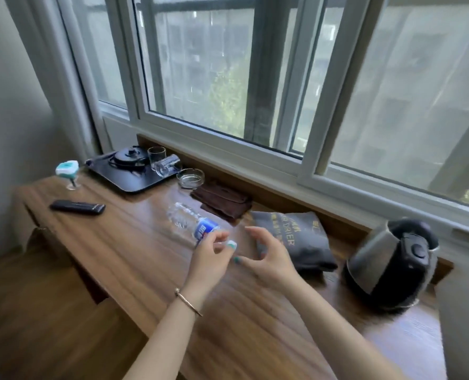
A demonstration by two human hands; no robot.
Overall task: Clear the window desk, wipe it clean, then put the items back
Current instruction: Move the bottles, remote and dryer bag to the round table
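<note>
Left hand (210, 255) pinching blue-labelled end of clear water bottle (192, 224), bottle tilted over the wooden desk (123, 242). Right hand (269, 259) just beside it, fingers spread and curled, holding nothing. Grey dryer bag (296, 239) directly beyond right hand, kettle (387, 267) further right.

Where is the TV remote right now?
The remote lies flat near the left end of the wooden desk, in front of the black tray and beside the little stemmed glass.
</note>
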